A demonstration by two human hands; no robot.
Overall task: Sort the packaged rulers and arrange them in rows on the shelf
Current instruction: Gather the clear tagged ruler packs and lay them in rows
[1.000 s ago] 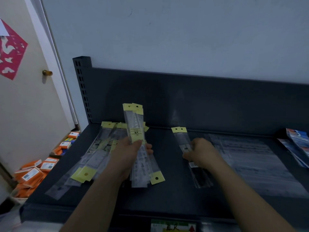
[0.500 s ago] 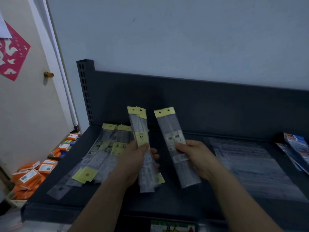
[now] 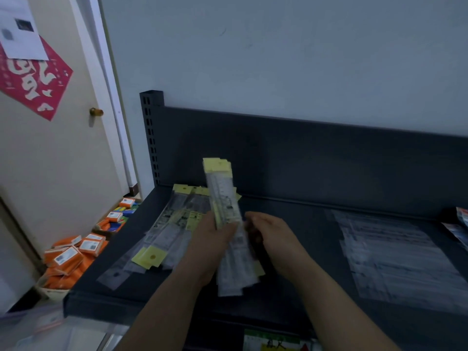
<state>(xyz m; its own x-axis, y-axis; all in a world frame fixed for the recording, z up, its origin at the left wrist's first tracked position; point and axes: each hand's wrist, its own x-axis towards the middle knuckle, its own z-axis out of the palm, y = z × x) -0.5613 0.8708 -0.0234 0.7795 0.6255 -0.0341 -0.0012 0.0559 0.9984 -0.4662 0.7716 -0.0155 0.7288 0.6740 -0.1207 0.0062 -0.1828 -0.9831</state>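
My left hand grips a bundle of packaged rulers in clear sleeves with yellow header cards, held upright above the dark shelf. My right hand is against the bundle's right side at mid-length, fingers curled toward it; whether it grips is hard to tell. A loose pile of more packaged rulers lies on the shelf to the left, one yellow header pointing toward me.
A row of clear packets lies flat on the shelf's right half. Colourful packets sit at the far right edge. Orange boxes are heaped on the floor left of the shelf, beside a door.
My right hand lifted one packaged ruler off the shelf and brought it left onto the bundle in my left hand. The view shifted right and closer.
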